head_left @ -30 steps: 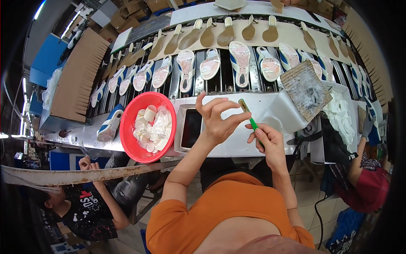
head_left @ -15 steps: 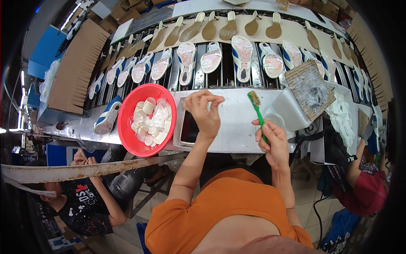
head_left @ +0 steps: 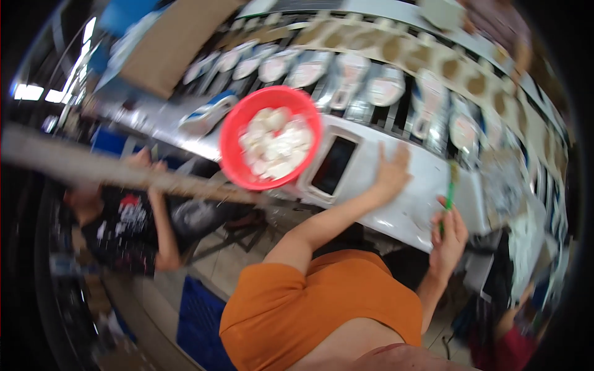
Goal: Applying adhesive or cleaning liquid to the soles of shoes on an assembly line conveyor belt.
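My left hand (head_left: 392,173) is over the white tabletop (head_left: 402,213), fingers stretched out and apart, with nothing seen in it; motion blurs it, and I cannot tell if it touches the surface. In my right hand (head_left: 451,235), the fingers wrap round the handle of a green brush (head_left: 451,191), bristles upward. Left of my left hand lies a dark, flat rectangular thing (head_left: 336,164) in a white tray (head_left: 314,196). Farther left stands a red basin (head_left: 230,148) with many thin whitish pieces (head_left: 278,151) in it.
Sandals (head_left: 349,77) line the metal rack beyond the table, with brown soles (head_left: 393,48) behind them. One blue-and-white sandal (head_left: 207,116) lies left of the basin. Cardboard (head_left: 500,179) is at the right. A person in black (head_left: 127,216) sits left; another stands far right (head_left: 504,25).
My view has tilted and blurred. The left hand has gone from pinched fingers to spread ones, nearer the tabletop's middle. The right hand still holds the brush.
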Demonstrator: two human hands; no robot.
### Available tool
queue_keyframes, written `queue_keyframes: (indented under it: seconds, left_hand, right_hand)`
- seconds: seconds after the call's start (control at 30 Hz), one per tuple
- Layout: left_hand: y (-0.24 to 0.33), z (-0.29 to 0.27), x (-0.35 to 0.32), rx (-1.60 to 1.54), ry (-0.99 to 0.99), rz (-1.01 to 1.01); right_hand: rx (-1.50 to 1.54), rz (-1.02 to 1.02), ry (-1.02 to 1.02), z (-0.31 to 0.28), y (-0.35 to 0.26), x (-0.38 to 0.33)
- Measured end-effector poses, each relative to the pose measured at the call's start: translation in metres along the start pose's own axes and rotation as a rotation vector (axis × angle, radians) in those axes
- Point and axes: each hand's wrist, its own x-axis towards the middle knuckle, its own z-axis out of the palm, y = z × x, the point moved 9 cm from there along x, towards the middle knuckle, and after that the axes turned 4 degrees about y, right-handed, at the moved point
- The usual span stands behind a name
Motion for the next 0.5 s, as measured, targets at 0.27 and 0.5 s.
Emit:
queue_keyframes:
  seconds: [0.27, 0.5]
  left_hand:
    - [0.008, -0.042, -0.026, 0.039, -0.035, 0.039]
    - [0.027, -0.093, -0.066, -0.151, -0.149, 0.155]
  right_hand:
    - [0.076, -0.035, -0.134, 0.005, 0.002, 0.007]
    - [-0.029, -0.082, -0.074, 0.003, -0.006, 0.008]
